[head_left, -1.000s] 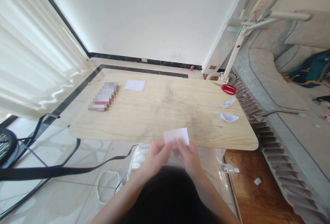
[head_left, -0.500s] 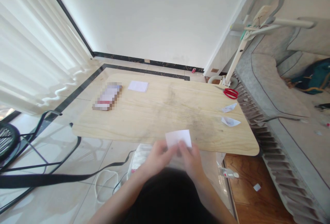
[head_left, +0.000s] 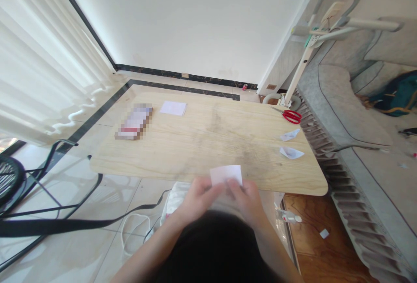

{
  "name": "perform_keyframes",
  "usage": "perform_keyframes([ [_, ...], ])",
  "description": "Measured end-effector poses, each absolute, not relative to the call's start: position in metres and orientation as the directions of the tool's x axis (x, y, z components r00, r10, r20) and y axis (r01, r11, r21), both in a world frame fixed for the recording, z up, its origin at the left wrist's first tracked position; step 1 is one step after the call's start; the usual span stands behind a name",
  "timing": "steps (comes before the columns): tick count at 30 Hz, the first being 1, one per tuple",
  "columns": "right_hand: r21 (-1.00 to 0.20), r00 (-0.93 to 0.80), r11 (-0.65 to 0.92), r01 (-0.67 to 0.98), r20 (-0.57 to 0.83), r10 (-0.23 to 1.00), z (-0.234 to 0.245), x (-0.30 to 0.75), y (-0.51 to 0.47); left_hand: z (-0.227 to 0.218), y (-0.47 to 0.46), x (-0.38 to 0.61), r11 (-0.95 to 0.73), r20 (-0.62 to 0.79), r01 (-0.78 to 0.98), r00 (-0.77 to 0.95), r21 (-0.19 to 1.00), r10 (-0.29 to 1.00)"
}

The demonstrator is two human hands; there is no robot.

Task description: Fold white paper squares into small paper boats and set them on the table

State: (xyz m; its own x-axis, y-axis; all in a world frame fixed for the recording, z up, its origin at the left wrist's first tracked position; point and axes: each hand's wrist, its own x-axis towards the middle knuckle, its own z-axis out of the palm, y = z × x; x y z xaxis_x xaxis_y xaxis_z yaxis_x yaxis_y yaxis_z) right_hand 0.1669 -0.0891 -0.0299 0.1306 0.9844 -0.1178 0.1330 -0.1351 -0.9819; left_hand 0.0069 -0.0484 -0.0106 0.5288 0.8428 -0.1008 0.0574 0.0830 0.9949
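Observation:
Both hands pinch a small white sheet of paper at the near edge of a light wooden table. My left hand grips the sheet's lower left part, and my right hand grips its lower right part, fingers closed on it. The paper's upper half stands clear above my fingers. My head's dark hair hides the wrists below.
Two folded white paper pieces lie at the table's right side, with red scissors beyond them. A white paper stack and a blurred packet sit at the far left. A grey sofa stands right; black cables cross the tiled floor.
The hands and paper have stayed almost in place; the view shifted slightly, and my fingers have crept a little higher on the sheet.

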Motion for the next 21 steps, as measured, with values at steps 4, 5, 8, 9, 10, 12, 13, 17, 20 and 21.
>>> perform_keyframes([
  [4, -0.987, 0.302, -0.080, 0.142, -0.034, 0.953, -0.037, 0.200, -0.089, -0.020, -0.042, -0.010, 0.128, -0.107, -0.023, 0.414, 0.992, 0.904],
  [5, -0.988, 0.389, -0.072, 0.135, -0.014, 0.921, -0.038, 0.211, -0.090, -0.021, -0.038, -0.016, 0.124, -0.091, -0.070, 0.360, 0.990, 0.928],
  [8, -0.991, 0.527, -0.029, 0.132, 0.045, 0.849, -0.039, 0.237, -0.092, -0.015, -0.031, -0.027, 0.057, -0.047, -0.028, 0.282, 0.998, 0.958],
  [9, -0.993, 0.520, -0.009, 0.114, 0.052, 0.853, -0.037, 0.238, -0.092, -0.012, -0.030, -0.027, 0.048, -0.046, 0.001, 0.301, 0.999, 0.953],
  [10, -0.995, 0.486, 0.018, 0.101, 0.066, 0.871, -0.035, 0.235, -0.093, -0.010, -0.031, -0.024, 0.047, -0.050, 0.019, 0.328, 0.999, 0.943],
  [12, -0.995, 0.371, 0.053, 0.089, 0.083, 0.925, -0.029, 0.217, -0.092, -0.006, -0.035, -0.012, 0.065, -0.069, 0.023, 0.342, 0.998, 0.937],
  [13, -0.994, 0.299, 0.059, 0.095, 0.085, 0.950, -0.026, 0.205, -0.092, -0.005, -0.038, -0.005, 0.090, -0.092, 0.022, 0.327, 0.996, 0.941],
  [17, -0.994, 0.166, 0.033, 0.106, 0.051, 0.985, -0.021, 0.163, -0.090, -0.012, -0.052, 0.017, 0.185, -0.163, -0.021, 0.385, 0.983, 0.908],
  [20, -0.993, 0.225, -0.070, 0.098, -0.046, 0.973, -0.021, 0.153, -0.089, -0.021, -0.059, 0.020, 0.224, -0.177, -0.050, 0.454, 0.973, 0.873],
  [21, -0.992, 0.206, -0.073, 0.100, -0.051, 0.977, -0.021, 0.153, -0.090, -0.024, -0.060, 0.020, 0.235, -0.187, -0.048, 0.460, 0.971, 0.868],
])
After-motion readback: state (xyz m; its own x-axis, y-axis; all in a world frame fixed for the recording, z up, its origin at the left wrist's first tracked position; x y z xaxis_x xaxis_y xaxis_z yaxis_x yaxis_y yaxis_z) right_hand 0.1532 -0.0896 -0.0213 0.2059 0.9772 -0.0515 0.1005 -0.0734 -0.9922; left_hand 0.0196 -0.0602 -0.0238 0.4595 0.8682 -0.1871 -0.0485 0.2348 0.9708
